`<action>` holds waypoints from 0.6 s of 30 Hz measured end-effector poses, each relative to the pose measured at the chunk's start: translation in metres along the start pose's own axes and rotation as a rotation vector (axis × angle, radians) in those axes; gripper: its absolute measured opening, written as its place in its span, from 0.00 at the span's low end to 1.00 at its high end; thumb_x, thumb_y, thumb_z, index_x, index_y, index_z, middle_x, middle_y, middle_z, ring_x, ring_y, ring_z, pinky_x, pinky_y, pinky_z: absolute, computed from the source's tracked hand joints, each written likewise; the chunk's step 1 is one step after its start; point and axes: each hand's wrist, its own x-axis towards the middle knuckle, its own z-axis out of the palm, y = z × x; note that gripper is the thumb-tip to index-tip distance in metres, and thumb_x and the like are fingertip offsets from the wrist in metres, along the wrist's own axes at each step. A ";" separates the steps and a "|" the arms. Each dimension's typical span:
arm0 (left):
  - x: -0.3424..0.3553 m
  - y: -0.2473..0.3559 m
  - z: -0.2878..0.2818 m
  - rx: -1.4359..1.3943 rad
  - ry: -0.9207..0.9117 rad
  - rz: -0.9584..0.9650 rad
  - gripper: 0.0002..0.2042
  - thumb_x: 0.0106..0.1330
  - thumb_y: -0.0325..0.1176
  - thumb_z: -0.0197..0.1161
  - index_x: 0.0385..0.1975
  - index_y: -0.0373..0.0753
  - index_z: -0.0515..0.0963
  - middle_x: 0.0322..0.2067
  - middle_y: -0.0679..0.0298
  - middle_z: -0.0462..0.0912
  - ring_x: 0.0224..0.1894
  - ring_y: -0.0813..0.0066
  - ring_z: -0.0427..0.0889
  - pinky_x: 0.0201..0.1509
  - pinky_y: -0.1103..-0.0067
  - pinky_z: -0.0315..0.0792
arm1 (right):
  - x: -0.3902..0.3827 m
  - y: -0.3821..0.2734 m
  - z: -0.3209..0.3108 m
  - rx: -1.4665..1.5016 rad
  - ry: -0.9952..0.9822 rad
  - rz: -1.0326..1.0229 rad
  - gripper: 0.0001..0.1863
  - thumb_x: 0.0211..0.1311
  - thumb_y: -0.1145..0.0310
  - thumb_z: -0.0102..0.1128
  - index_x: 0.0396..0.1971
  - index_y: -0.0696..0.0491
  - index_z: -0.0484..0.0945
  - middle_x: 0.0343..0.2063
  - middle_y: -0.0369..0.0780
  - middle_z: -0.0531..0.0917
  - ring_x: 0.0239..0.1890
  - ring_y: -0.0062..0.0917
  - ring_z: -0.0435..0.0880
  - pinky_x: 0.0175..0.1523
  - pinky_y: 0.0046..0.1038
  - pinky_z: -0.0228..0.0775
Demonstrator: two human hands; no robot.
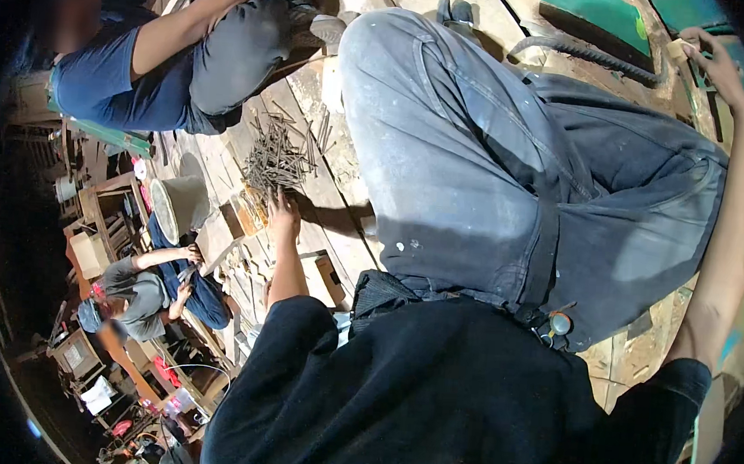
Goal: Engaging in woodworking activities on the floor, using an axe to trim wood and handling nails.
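Note:
A heap of long, thin, dark nails lies on the wooden planks at left of centre. My left hand reaches to the near edge of this heap, fingers stretched out and touching it. I see no nail clearly held there. Far to the right, my right hand pinches a small pale block between thumb and fingers, close to a wooden edge beside green panels. My folded legs in grey trousers fill the space between the two hands.
A ribbed dark metal bar lies beyond my knees, below a green panel. One person sits close at upper left; another person works farther left. A pale bucket and an open box stand near my left arm.

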 end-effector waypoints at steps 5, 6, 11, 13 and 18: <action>-0.040 -0.019 -0.012 -0.230 -0.242 -0.274 0.31 0.65 0.48 0.52 0.68 0.51 0.54 0.57 0.46 0.69 0.54 0.46 0.72 0.57 0.64 0.67 | 0.005 -0.046 -0.017 0.018 -0.171 0.275 0.21 0.61 0.49 0.59 0.49 0.45 0.75 0.39 0.31 0.78 0.33 0.15 0.72 0.37 0.22 0.67; -0.035 -0.021 0.002 -0.278 -0.187 -0.191 0.29 0.64 0.47 0.54 0.65 0.50 0.58 0.55 0.46 0.72 0.53 0.47 0.73 0.56 0.64 0.67 | -0.003 -0.016 -0.003 0.038 0.048 0.145 0.22 0.61 0.48 0.59 0.49 0.44 0.75 0.36 0.30 0.76 0.25 0.14 0.66 0.27 0.20 0.60; -0.023 -0.004 -0.005 -0.427 -0.126 -0.323 0.20 0.59 0.40 0.61 0.50 0.37 0.76 0.50 0.51 0.77 0.53 0.58 0.76 0.54 0.72 0.69 | 0.003 -0.023 0.001 -0.023 0.073 0.100 0.24 0.63 0.48 0.56 0.54 0.44 0.72 0.31 0.31 0.77 0.19 0.12 0.63 0.21 0.19 0.54; -0.019 -0.015 0.004 -0.536 -0.012 -0.268 0.28 0.60 0.41 0.62 0.59 0.36 0.67 0.58 0.48 0.69 0.61 0.52 0.66 0.63 0.70 0.61 | 0.006 -0.041 -0.006 0.028 -0.082 0.212 0.24 0.59 0.46 0.60 0.50 0.45 0.75 0.36 0.30 0.76 0.27 0.14 0.68 0.28 0.20 0.62; 0.024 -0.001 0.048 -0.831 0.017 -0.477 0.30 0.64 0.37 0.60 0.64 0.32 0.59 0.65 0.46 0.58 0.68 0.53 0.56 0.68 0.70 0.54 | 0.007 0.054 0.012 0.046 0.102 -0.087 0.24 0.58 0.47 0.61 0.49 0.44 0.76 0.35 0.30 0.75 0.27 0.13 0.68 0.26 0.18 0.60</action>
